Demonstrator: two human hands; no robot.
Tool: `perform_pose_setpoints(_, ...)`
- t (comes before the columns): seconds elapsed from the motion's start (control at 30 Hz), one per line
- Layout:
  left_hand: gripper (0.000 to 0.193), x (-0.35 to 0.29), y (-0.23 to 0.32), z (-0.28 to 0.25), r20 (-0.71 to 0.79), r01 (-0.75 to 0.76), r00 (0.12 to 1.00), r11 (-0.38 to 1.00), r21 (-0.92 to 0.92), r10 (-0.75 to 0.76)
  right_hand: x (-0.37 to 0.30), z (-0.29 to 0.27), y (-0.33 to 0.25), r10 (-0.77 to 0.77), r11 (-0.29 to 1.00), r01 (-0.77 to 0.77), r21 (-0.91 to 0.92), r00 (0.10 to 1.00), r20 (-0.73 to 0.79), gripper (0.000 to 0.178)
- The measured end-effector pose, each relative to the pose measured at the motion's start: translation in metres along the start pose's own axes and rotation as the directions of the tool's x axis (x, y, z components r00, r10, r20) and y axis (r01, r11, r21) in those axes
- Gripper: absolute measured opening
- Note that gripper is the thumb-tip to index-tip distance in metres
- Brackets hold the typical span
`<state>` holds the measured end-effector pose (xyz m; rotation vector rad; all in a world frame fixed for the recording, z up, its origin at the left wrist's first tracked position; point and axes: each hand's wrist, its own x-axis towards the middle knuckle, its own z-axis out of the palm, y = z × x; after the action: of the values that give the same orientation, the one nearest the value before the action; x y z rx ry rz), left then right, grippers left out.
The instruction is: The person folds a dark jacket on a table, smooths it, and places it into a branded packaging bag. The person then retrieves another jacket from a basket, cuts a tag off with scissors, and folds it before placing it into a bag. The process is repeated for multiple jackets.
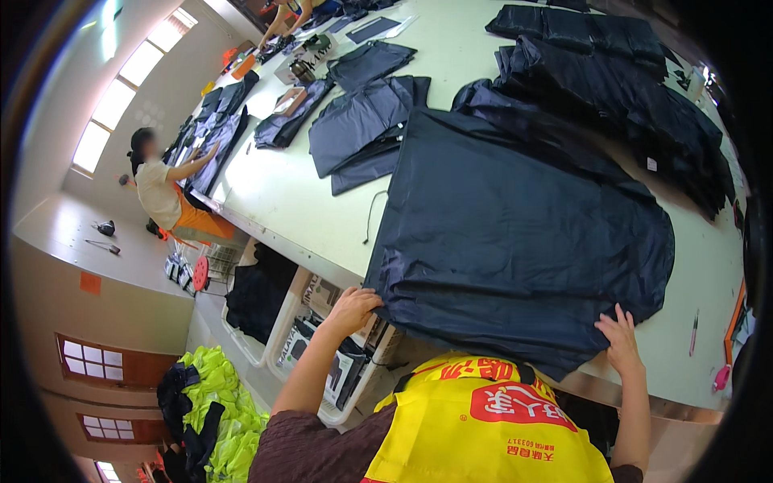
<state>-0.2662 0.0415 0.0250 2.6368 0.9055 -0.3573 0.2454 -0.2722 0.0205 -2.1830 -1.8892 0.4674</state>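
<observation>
A large dark navy piece of smooth fabric (515, 233) lies spread over the table in front of me, its near edge hanging past the table's front toward my yellow apron (483, 419). At the near left corner my left hand (354, 308) is closed on the fabric, fingers bent over its edge. My right hand (618, 332) grips the near right part of the edge, with one finger raised along the cloth. Creases run across the lower part between both hands. Whatever lies under the fabric is hidden.
Dark folded fabric piles (596, 105) stand at the far right; more folded pieces (358, 121) lie left of centre. A pink pen (694, 332) rests at right. White bins (338, 410) sit below the table's left edge. A co-worker (165, 189) stands at far left.
</observation>
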Motion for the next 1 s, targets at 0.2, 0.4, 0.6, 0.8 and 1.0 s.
perform_pose_setpoints(0.2, 0.023, 0.026, -0.002, -0.089, 0.250, 0.334, 0.942, 0.684, -0.649, -0.223, -0.005, -0.035, 0.017, 0.258, 0.817, -0.368, 0.444, 0.922, 0.289, 0.020)
perform_pose_setpoints(0.4, 0.031, 0.132, -0.051, -0.009, -0.312, 0.156, 0.726, 0.589, -0.793, -0.613, 0.023, 0.023, 0.051, 0.357, 0.928, -0.320, 0.192, 0.911, -0.208, 0.036)
perform_pose_setpoints(0.6, 0.038, 0.134, 0.006, 0.014, -0.437, 0.487, 0.638, 0.772, -0.408, -0.634, -0.005, -0.005, 0.028, 0.345, 0.938, -0.340, 0.068, 0.900, -0.266, 0.031)
perform_pose_setpoints(0.8, 0.029, 0.106, 0.015, 0.043, -0.488, 0.617, 0.551, 0.724, -0.308, -0.677, -0.046, 0.022, 0.057, 0.240, 0.963, -0.263, -0.064, 0.938, -0.251, 0.023)
perform_pose_setpoints(1.0, 0.025, 0.099, 0.016, 0.029, -0.456, 0.588, 0.566, 0.724, -0.361, -0.687, -0.042, 0.017, 0.042, 0.518, 0.843, -0.496, -0.210, 0.852, 0.069, 0.025)
